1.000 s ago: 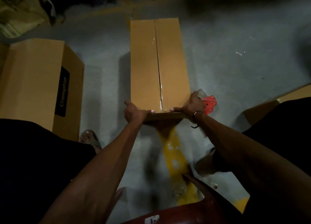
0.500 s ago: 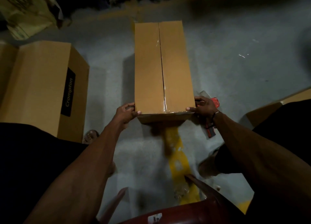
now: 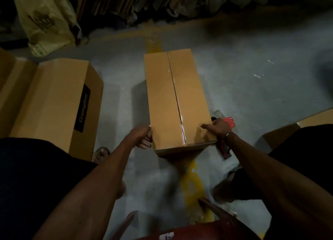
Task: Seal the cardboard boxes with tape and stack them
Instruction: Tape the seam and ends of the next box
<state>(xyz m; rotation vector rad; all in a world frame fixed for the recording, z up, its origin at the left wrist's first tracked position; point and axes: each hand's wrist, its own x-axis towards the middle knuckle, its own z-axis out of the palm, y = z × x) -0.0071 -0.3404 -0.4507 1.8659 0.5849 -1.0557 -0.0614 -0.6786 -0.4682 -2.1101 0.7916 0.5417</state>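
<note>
— Where does everything sit around you?

— A long cardboard box (image 3: 173, 102) lies on the floor (image 3: 252, 99) at twelve o'clock, running away from me. My left hand (image 3: 142, 137) is against its near left side; my right hand (image 3: 219, 127) rests on its near right corner.

— And beyond that?

— A tape dispenser (image 3: 228, 133) lies just right of the box, partly under my right wrist. A second box (image 3: 54, 104) sits at ten o'clock, well apart. A bag (image 3: 45, 19) lies behind it at eleven. Another carton (image 3: 288, 129) edges in at three o'clock.
</note>
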